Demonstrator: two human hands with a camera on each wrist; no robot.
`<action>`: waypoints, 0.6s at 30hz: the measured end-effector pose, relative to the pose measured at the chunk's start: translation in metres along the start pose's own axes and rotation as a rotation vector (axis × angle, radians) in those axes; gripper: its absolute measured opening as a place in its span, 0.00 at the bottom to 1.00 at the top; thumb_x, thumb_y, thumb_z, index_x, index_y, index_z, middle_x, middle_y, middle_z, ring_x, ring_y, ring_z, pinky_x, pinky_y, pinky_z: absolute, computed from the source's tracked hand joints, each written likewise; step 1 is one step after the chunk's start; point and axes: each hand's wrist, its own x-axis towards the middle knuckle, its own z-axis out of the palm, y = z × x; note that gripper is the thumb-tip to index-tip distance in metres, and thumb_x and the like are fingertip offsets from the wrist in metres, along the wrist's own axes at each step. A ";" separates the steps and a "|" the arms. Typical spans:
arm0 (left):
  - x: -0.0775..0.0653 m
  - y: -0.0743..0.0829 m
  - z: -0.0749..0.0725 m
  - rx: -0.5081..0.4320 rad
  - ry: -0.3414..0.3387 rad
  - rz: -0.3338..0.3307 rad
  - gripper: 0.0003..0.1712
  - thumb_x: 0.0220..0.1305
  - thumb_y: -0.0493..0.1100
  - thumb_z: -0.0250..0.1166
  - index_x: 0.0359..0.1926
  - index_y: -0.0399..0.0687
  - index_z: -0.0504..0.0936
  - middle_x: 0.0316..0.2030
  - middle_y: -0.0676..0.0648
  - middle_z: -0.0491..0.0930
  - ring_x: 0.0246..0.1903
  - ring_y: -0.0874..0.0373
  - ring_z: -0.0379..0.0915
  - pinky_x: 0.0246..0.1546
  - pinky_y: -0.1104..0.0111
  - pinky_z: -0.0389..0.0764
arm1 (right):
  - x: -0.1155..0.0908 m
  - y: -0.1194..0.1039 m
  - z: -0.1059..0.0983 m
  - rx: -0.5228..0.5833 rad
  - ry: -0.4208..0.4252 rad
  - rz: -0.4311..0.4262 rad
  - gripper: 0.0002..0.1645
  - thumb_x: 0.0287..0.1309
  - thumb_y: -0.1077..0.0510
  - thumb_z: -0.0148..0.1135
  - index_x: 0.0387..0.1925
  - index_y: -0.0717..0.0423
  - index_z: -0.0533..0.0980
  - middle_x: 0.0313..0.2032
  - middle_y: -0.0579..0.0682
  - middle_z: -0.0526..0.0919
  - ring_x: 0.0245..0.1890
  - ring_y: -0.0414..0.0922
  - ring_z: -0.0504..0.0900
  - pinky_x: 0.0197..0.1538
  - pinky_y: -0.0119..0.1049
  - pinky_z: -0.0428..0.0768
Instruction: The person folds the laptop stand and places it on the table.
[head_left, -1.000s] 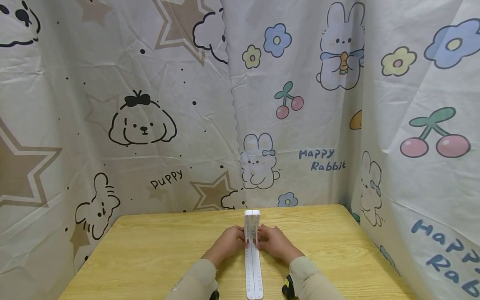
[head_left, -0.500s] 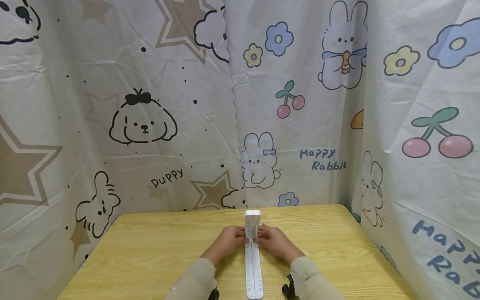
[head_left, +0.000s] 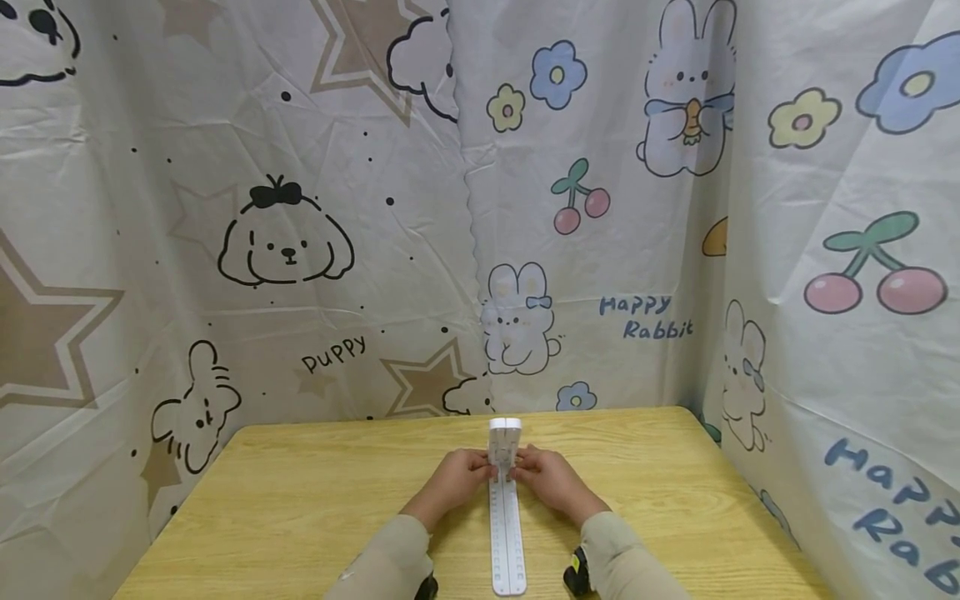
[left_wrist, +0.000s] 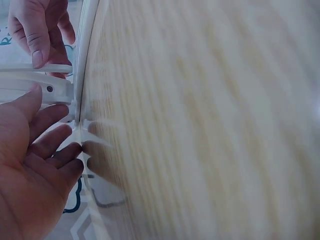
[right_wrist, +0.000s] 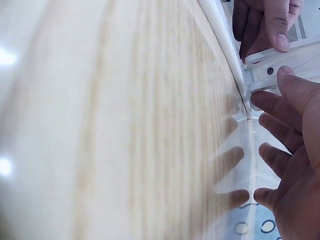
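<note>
A white plastic folding stand (head_left: 508, 533) lies lengthwise on the wooden table, its long slotted base pointing toward me. At its far end an upright part (head_left: 505, 440) rises from the base. My left hand (head_left: 456, 483) pinches the left side of that upright near its foot, thumb in front. On the opposite side my right hand (head_left: 553, 482) pinches likewise. In the left wrist view, the left thumb (left_wrist: 31, 102) lies against a white arm with a small screw hole; the other fingers spread loosely below. The right wrist view shows the right thumb (right_wrist: 292, 82) similarly placed.
The wood-grain table (head_left: 322, 500) extends on both sides of the stand. A printed cloth curtain (head_left: 405, 250) hangs behind the table and along its sides. Dark devices (head_left: 577, 575) are strapped at the wrists.
Both thumbs have shifted slightly up and inward along the foot of the upright. The stand stays in about the same place on the table.
</note>
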 end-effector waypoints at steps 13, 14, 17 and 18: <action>-0.002 -0.003 -0.005 -0.010 0.098 -0.055 0.21 0.73 0.54 0.64 0.31 0.43 0.88 0.59 0.37 0.82 0.58 0.39 0.79 0.48 0.52 0.83 | 0.005 -0.008 -0.002 -0.064 0.062 0.107 0.21 0.72 0.45 0.62 0.25 0.51 0.84 0.60 0.56 0.83 0.64 0.59 0.79 0.65 0.58 0.77; -0.002 -0.003 -0.005 -0.008 0.107 -0.052 0.20 0.72 0.55 0.65 0.36 0.43 0.89 0.58 0.37 0.83 0.58 0.41 0.79 0.51 0.51 0.83 | 0.005 -0.008 -0.002 -0.074 0.072 0.112 0.23 0.72 0.45 0.61 0.23 0.51 0.83 0.60 0.56 0.84 0.63 0.58 0.79 0.64 0.58 0.77; -0.002 -0.002 -0.005 -0.029 0.134 -0.052 0.21 0.70 0.55 0.67 0.51 0.44 0.88 0.58 0.40 0.83 0.58 0.42 0.79 0.57 0.48 0.82 | 0.005 -0.010 -0.002 -0.088 0.104 0.122 0.22 0.71 0.44 0.62 0.23 0.49 0.82 0.57 0.54 0.85 0.60 0.56 0.82 0.62 0.56 0.79; -0.002 -0.002 -0.005 -0.034 0.148 -0.047 0.23 0.70 0.56 0.67 0.54 0.44 0.86 0.58 0.40 0.83 0.58 0.43 0.79 0.57 0.48 0.82 | 0.005 -0.011 -0.002 -0.088 0.116 0.125 0.20 0.71 0.44 0.63 0.24 0.48 0.83 0.56 0.53 0.86 0.59 0.55 0.82 0.61 0.56 0.80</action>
